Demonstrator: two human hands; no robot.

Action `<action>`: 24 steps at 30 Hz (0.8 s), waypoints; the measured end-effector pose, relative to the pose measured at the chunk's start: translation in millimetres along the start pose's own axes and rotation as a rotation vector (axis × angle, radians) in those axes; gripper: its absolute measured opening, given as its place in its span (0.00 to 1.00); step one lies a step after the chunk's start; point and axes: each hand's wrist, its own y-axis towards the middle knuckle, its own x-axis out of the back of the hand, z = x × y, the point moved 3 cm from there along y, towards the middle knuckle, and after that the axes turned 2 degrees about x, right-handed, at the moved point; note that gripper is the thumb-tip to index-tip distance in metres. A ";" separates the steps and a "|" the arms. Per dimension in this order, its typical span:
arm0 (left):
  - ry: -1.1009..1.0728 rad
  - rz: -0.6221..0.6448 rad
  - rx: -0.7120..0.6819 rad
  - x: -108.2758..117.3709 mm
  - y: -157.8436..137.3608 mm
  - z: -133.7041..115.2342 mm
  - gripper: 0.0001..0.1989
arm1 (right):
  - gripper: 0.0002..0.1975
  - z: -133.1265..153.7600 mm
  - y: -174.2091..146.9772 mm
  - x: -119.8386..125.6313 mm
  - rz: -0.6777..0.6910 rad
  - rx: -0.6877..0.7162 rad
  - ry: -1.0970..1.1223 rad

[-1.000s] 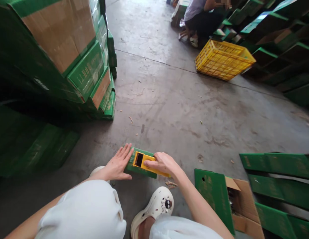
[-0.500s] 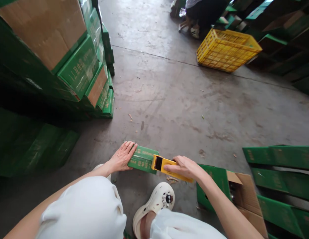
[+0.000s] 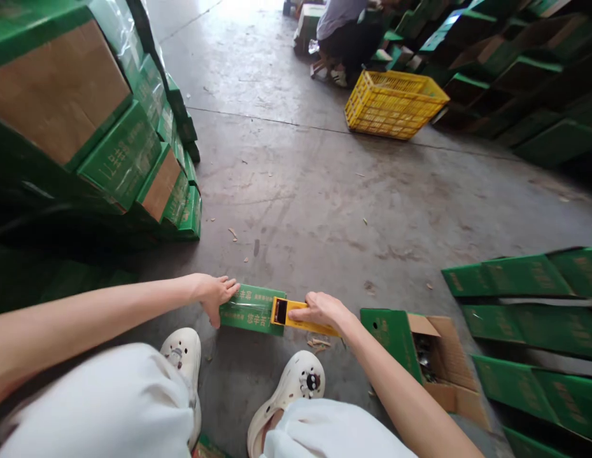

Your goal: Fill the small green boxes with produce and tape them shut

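A closed green carton [image 3: 251, 310] with gold print lies on the floor in front of my feet, a glossy strip along its top. Against its left end rests my left hand [image 3: 216, 296], thumb and fingers spread. My right hand [image 3: 323, 312] is wrapped round a yellow tape dispenser [image 3: 296, 316]. The dispenser's front, with a dark window, sits over the carton's right end. Its underside is hidden.
Right of me stands an open carton [image 3: 422, 356] with shiny items inside, beside rows of green cartons [image 3: 525, 324]. Taped cartons [image 3: 121, 156] are stacked at left. Farther off are a yellow crate [image 3: 396, 105] and a crouching person [image 3: 344, 25]. White clogs [image 3: 181, 356] flank the carton.
My left hand has shifted from flat on the carton's top to its left end, fingers spread. The dispenser stays at the right end. The view has turned slightly right.
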 end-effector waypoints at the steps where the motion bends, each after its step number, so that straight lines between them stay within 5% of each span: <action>1: 0.025 0.017 0.005 -2.5 5.3 -10.3 0.64 | 0.27 -0.4 -0.9 -0.1 -0.003 0.006 0.013; 5: 0.204 -0.175 -0.107 -47.1 18.8 -72.4 0.73 | 0.29 -9.1 -2.7 -8.6 -0.041 0.040 0.066; 9: 0.428 -0.390 -0.079 -91.8 21.7 -105.2 0.65 | 0.31 -21.7 3.5 -24.0 -0.097 0.081 0.147; 12: 0.478 -0.481 -0.064 -96.2 21.1 -108.4 0.59 | 0.31 -28.6 7.5 -32.4 -0.118 0.152 0.178; 17: 0.491 -0.461 -0.092 -88.5 20.3 -106.5 0.59 | 0.29 -68.6 -8.6 -36.2 -0.030 0.234 0.223; 21: 0.484 -0.438 -0.097 -88.6 20.6 -106.8 0.59 | 0.27 -127.4 -31.5 -35.7 -0.042 0.126 0.154; 24: 0.479 -0.445 -0.092 -89.1 20.1 -106.2 0.58 | 0.27 -143.3 -35.0 -42.4 -0.056 0.024 0.088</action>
